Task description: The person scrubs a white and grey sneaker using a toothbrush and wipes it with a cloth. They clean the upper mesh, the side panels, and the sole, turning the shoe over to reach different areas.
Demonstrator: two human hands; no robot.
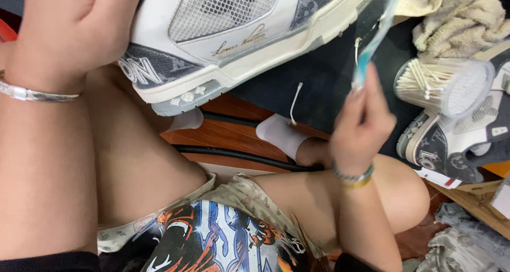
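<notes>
Head view. The left hand (69, 30) grips the white and grey sneaker (228, 33), fingers closed on its upper, holding it sole-edge outward over the lap. The right hand (361, 126) pinches a teal toothbrush (372, 38) raised beside the midsole. Judged step: scrubbing the sole edge; the next stroke calls for bristles pressed to the rubber. A tub of cotton swabs (441, 83) stands near the second sneaker (451, 139).
</notes>
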